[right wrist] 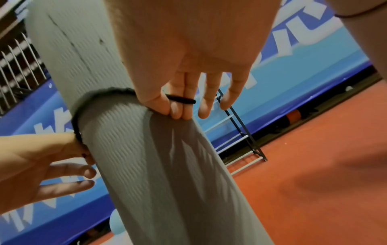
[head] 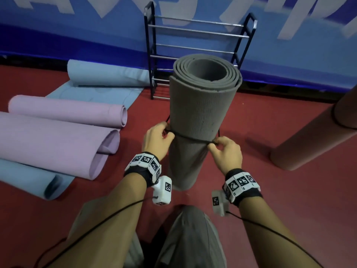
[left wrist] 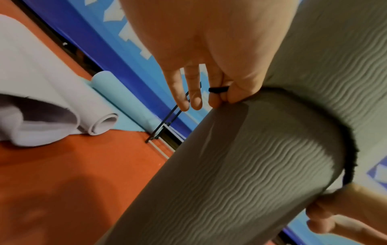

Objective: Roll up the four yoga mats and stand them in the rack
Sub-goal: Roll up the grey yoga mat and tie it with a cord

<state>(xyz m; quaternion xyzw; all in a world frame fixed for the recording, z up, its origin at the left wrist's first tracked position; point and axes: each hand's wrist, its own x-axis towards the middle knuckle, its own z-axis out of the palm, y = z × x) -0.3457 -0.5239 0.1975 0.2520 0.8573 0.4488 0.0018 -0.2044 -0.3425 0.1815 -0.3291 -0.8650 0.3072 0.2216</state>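
Grey mat (head: 201, 117) on perhaps-rubber red floor (head: 289, 200)

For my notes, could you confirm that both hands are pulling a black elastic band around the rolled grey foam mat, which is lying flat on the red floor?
Not quite: the rolled grey foam mat stands upright on end on the red floor, as the head view shows. The rest holds: the left hand and right hand each pinch the black elastic band stretched around it.
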